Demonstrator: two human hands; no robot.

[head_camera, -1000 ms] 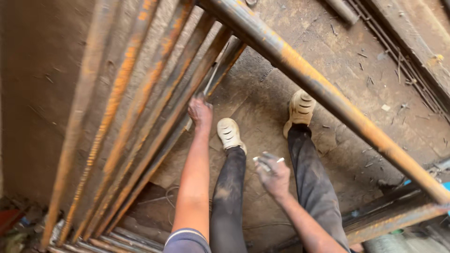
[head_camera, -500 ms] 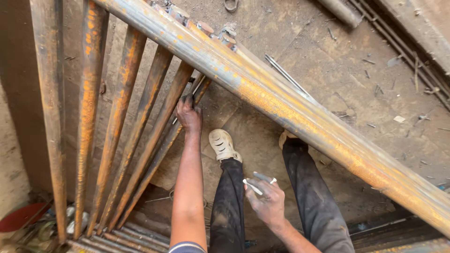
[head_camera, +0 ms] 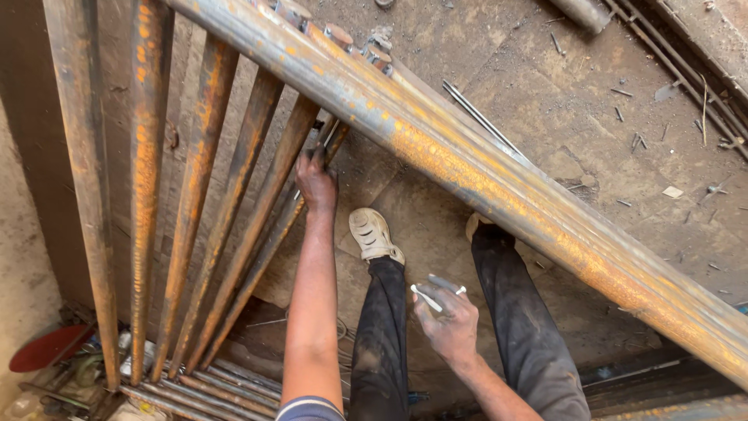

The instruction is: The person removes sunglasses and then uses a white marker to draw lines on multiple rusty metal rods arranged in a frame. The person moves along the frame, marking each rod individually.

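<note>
From the head camera I look straight down past a rusty steel frame to a dirty concrete floor. A thick rusted pipe crosses the picture from the upper left to the lower right edge. To its left, a row of thinner rusted bars fans from the upper left down toward the lower left, where more bars lie in a bundle.

My left hand reaches up the middle of the frame on an outstretched arm and is closed around one of the slanted bars, just below the point where the bars pass under the thick pipe. So that grip is shut on the bar.

My right hand sits low and right of centre, in front of my dark trouser legs. Its fingers are curled around a short white stick, perhaps chalk, and a slim grey piece also pokes out above the fingers; I cannot tell what that one is.

Two pale shoes stand on the floor: one in full view at centre, the other mostly hidden under the pipe.

Loose nails and scraps are scattered over the upper right of the floor. A red, flat object lies in the lower left corner among clutter.
</note>
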